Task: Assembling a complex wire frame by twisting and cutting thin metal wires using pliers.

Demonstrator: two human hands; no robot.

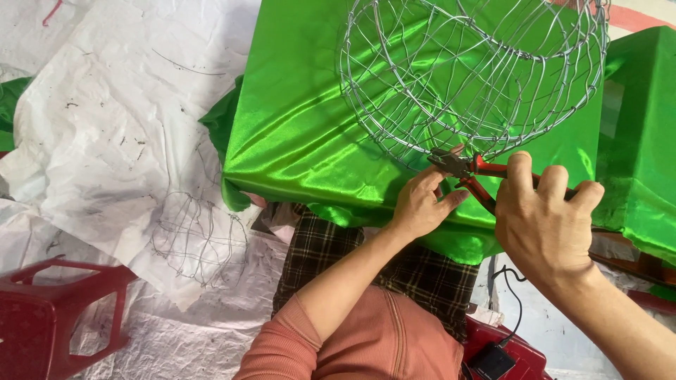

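A round wire frame (472, 70) of thin silver wire rests on shiny green satin cloth (303, 119). My right hand (546, 218) is closed around red-handled pliers (468, 169), whose dark jaws bite the frame's lower rim. My left hand (422, 204) pinches the wire just beside the jaws, fingers touching the pliers' head. My forearms come up from the lower edge, over a salmon sleeve and a checked cloth on my lap.
A second, smaller wire frame (197, 236) lies on crumpled white sheeting (105, 127) at the left. A red plastic stool (56, 317) stands at the bottom left. More green cloth (641, 127) covers something at the right. A black cable and small box (493, 359) lie below.
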